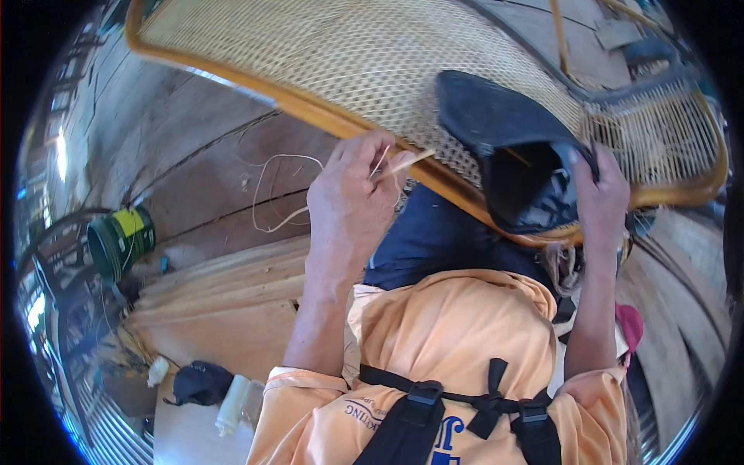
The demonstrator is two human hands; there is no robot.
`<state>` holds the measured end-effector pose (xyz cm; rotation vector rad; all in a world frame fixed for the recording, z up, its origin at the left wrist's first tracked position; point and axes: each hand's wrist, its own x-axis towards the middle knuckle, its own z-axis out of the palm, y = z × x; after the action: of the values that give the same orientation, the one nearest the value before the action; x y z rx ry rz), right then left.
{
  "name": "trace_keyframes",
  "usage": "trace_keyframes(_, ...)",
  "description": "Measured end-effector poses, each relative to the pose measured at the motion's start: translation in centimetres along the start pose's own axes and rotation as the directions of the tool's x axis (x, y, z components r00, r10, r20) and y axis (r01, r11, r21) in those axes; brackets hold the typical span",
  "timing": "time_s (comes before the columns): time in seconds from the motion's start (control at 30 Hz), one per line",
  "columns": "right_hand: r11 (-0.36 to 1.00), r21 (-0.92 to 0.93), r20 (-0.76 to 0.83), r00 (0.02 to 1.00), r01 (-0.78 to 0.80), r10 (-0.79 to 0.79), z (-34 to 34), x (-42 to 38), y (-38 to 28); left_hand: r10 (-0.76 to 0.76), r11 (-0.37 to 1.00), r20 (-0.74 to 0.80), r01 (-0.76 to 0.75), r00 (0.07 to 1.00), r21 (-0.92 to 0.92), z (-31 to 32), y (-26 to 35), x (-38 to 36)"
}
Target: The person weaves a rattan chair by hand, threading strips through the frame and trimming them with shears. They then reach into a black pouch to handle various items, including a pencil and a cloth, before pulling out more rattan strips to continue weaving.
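My left hand (358, 180) is closed, with a thin pale stick (415, 161) pinched between the fingers. A loose pale strand (267, 229) loops out to the left of this hand. On the right, my right hand (601, 186) grips the edge of a dark hollow cloth pouch (504, 112), whose opening faces me. A small yellowish sliver shows inside it; the rest of its inside is in shadow. The pouch rests on a woven cane panel (310, 54) with a brown rounded frame (318, 116), which lies across my lap.
A smaller cane-strung frame section (666, 132) extends at the right. To the left stand a green bucket (120, 242) and wooden boards (232, 279) on a plank floor. A black cap (201, 384) and a whitish roll (232, 404) lie at the lower left.
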<state>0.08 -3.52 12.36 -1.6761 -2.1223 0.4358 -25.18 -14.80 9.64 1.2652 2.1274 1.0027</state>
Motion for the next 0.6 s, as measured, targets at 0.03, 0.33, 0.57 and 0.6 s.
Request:
trace_keyframes(0.03,0.999,0.041,0.021,1.000,0.006,-0.007,-0.2,0.6,0.1,0.077,0.995,-0.012,-0.076,0.997,0.065,0.7,1.2,0.7)
trace_keyframes(0.33,0.994,0.097,0.153,0.986,0.059,-0.073,-1.8,2.4,0.1,0.576,0.717,0.330,-0.656,0.748,0.236,5.8,8.2,6.6)
trace_keyframes(0.57,0.902,0.404,-0.038,0.982,-0.153,0.184,-6.5,-2.3,5.7,0.467,0.794,0.538,-0.600,0.702,0.094,7.7,10.0,8.2)
trace_keyframes(0.6,0.863,0.453,-0.035,0.963,-0.223,0.267,-7.7,-4.2,8.1,0.502,0.802,0.516,-0.596,0.694,0.021,8.1,10.1,8.0)
